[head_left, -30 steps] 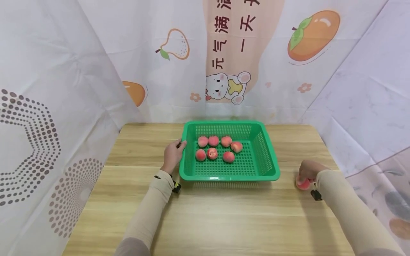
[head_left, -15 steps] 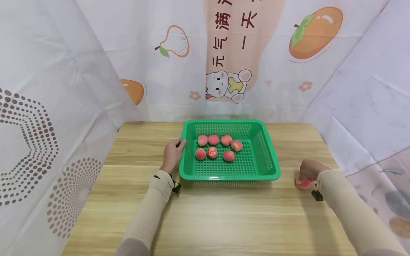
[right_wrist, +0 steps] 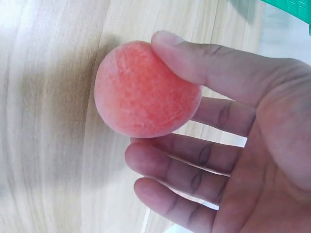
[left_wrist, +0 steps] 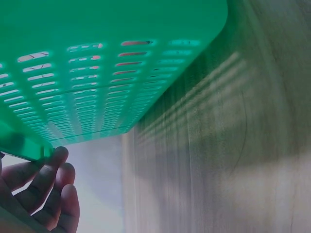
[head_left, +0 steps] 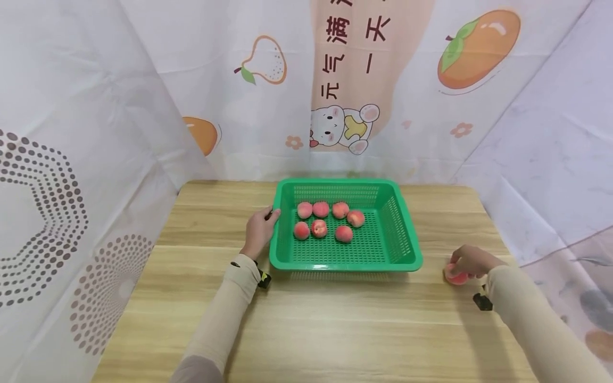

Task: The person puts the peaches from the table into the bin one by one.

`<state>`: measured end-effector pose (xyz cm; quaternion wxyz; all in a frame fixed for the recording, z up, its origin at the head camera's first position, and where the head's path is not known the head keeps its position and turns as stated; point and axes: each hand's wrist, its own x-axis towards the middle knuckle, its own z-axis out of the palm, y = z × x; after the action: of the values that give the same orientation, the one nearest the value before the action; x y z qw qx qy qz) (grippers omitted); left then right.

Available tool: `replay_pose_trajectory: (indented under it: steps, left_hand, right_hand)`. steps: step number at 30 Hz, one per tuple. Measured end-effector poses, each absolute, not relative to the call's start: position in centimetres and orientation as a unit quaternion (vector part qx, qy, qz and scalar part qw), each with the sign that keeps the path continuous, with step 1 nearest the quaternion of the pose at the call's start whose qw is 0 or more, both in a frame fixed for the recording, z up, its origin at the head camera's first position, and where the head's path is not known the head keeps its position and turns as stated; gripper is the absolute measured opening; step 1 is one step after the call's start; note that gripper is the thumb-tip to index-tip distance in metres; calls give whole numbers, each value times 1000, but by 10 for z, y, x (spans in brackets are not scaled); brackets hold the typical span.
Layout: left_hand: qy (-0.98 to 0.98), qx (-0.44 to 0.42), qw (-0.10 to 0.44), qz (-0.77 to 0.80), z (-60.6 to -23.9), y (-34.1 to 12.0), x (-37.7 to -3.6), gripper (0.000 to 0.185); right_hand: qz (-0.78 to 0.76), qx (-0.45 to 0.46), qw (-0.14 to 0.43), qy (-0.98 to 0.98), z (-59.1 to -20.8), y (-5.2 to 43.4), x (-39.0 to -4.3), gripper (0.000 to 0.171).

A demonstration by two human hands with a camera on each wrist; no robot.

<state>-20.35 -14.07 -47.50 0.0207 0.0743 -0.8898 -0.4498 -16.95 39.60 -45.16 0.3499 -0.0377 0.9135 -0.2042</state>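
A green plastic basket [head_left: 346, 267] with slotted sides stands toward the back of the table, several red peaches [head_left: 319, 228] spread over its floor. At its left side my left hand [head_left: 259, 232] grips the rim; in the left wrist view the fingers [left_wrist: 43, 187] curl beneath the rim's edge. To the right of the basket, my right hand [head_left: 471, 261] holds a single peach [head_left: 456, 275] low over the tabletop. The right wrist view has this peach [right_wrist: 143, 92] pinched between the thumb and the fingers of the right hand [right_wrist: 233, 131]; whether it touches the table I cannot tell.
The wooden table [head_left: 335, 330] carries the basket near its back edge. A printed curtain [head_left: 230, 117] hangs right behind, and more sheets close off the left and right sides. Dark wrist cameras sit under both forearms.
My right hand has turned and shifted slightly right, so more of the peach shows. The left hand keeps its hold on the rim, and the basket stays in place.
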Motion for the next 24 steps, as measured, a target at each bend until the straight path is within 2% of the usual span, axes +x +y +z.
replay_pose_trajectory:
  steps: [7,13,20,24]
  left_hand:
    - [-893,70,25,-444,-472,-143,-203,51]
    - [-893,78,21,-443,-470,-145,-202,51]
    - [-895,68,29,-440,-473,-145,-202,50]
    - [-893,61,31,-445,-477,-141,-201,49]
  right_hand:
    - [-198,-47,330,922,-444,394,-173,46]
    - [-206,-46,277,937,-443,394,-173,67]
    - [-193,-45,226,954,-445,399,-168,57]
    - [-197,-37,213,956,-448,405,-162,57]
